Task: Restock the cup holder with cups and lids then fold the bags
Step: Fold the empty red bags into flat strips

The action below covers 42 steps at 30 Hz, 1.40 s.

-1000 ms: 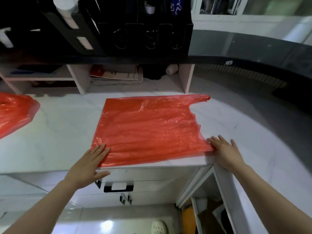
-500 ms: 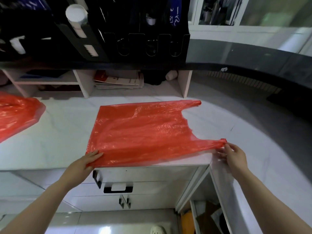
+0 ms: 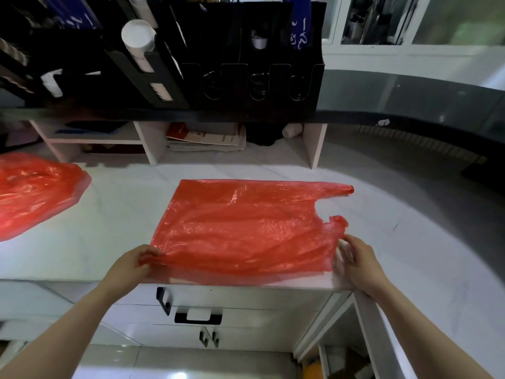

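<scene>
A red plastic bag (image 3: 246, 225) lies spread on the white counter (image 3: 114, 214), its handles pointing right. My left hand (image 3: 131, 265) pinches the bag's near left corner and lifts it off the counter. My right hand (image 3: 360, 262) pinches the near right edge below the lower handle, which is raised and crumpled. The near edge of the bag hangs lifted between both hands. A second red bag (image 3: 35, 190) lies crumpled at the far left. The black cup holder (image 3: 246, 58) stands on the upper ledge, with a white cup stack (image 3: 139, 41) in one slot.
Under the ledge are open shelves with papers (image 3: 207, 138) and a small white bottle (image 3: 292, 130). Below the counter edge are drawers with black handles (image 3: 198, 315). An open cabinet (image 3: 341, 359) sits at the lower right. A grey curved counter runs along the right.
Both hands went from lying flat on the bag's near corners to pinching them. The near edge is now lifted and drawn away from me over the bag.
</scene>
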Available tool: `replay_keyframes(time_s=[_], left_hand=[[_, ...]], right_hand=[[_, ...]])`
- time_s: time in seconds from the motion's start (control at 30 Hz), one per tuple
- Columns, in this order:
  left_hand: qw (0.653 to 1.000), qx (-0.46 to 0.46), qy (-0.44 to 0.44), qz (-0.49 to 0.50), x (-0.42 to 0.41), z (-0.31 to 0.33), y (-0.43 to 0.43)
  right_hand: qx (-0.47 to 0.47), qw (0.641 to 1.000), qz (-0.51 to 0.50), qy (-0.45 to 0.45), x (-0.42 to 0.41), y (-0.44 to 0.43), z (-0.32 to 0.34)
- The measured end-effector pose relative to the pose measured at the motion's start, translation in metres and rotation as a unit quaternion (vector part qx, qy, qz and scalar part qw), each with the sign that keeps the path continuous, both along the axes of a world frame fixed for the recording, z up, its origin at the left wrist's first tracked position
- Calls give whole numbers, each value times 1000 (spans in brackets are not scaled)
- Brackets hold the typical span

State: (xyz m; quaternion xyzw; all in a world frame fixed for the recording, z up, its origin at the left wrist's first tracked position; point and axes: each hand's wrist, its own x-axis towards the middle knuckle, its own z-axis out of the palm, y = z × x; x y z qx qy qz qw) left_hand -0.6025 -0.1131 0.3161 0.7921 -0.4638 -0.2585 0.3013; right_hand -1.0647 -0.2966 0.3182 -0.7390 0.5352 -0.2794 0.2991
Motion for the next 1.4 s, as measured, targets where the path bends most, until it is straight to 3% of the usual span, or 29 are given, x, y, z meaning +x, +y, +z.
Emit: replay_keyframes(time_s=[0.07, 0.13, 0.17, 0.23, 0.37, 0.57, 0.63, 0.7, 0.73, 0.77, 0.8, 0.83, 0.9, 1.0, 1.13, 1.2, 1.27, 1.4], left_hand=[[999, -17, 3, 35, 1, 0, -5], [998, -29, 9, 55, 3, -1, -13], [998, -30, 17, 59, 4, -1, -17], [997, -20, 48, 60, 8, -1, -24], [988, -6, 138, 72, 17, 4, -38], [957, -86, 226, 162, 28, 6, -48], [946, -103, 250, 181, 29, 6, -52], [938, -121, 259, 194, 30, 5, -54], [936, -129, 261, 197, 30, 4, -55], [933, -137, 267, 197, 31, 4, -56], [928, -144, 279, 198, 32, 3, -57], [921, -152, 296, 200, 33, 2, -57], [906, -167, 331, 203, 34, 1, -56], [896, -180, 349, 208, 36, 1, -54], [891, -194, 361, 193, 35, 4, -52], [893, -200, 356, 187, 36, 8, -50], [905, -196, 326, 192, 39, 11, -47], [929, -192, 229, 218, 52, 22, -46]], right_hand=[[-17, 995, 21, 93, 0, -7, -5], [49, 993, -5, 103, 0, -14, -11], [75, 995, -15, 69, 3, -16, -12], [116, 988, -33, -96, 13, -20, -12], [106, 926, -106, -345, 29, -45, -7], [79, 846, -224, -477, 32, -86, 5], [91, 874, -208, -430, 33, -87, 4], [3, 971, -122, -205, 38, -79, -4], [-60, 996, -59, -43, 42, -78, -14], [-97, 988, 11, 117, 44, -77, -21], [-53, 972, 54, 223, 45, -79, -26], [2, 964, 64, 260, 45, -81, -29], [64, 969, 53, 233, 47, -91, -31], [80, 985, 57, 142, 64, -99, -15], [117, 988, 72, -76, 81, -100, 12], [93, 983, 70, -142, 83, -92, 15], [23, 991, 21, -133, 87, -86, 12], [-70, 997, -17, 1, 94, -82, 7]])
